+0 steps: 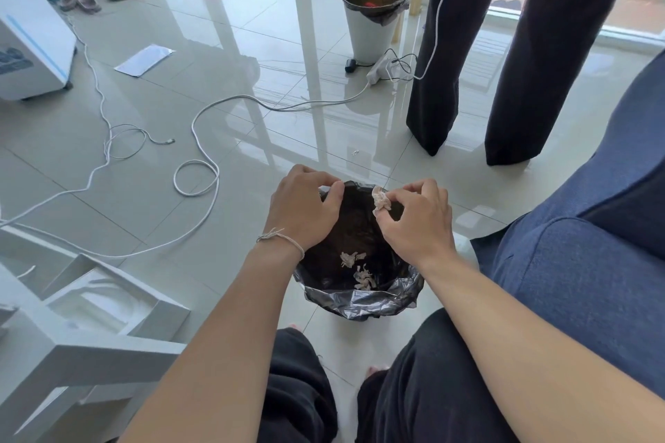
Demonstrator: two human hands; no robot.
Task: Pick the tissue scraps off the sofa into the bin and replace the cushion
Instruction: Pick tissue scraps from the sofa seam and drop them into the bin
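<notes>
A small bin lined with a black plastic bag (363, 302) stands on the floor between my knees. Several white tissue scraps (358, 268) lie at its bottom. My right hand (417, 219) hovers over the bin's far right rim and pinches a crumpled tissue scrap (379, 201) between thumb and fingers. My left hand (304, 205) hangs over the far left rim with its fingers curled; whether it pinches anything is hidden. The blue sofa (590, 255) fills the right side. No cushion shows.
A person in dark trousers (503, 75) stands just beyond the bin. A second white bin (374, 21) sits farther back by a power strip (379, 70). White cables (201, 169) loop across the tiled floor. White furniture (90, 316) stands at my left.
</notes>
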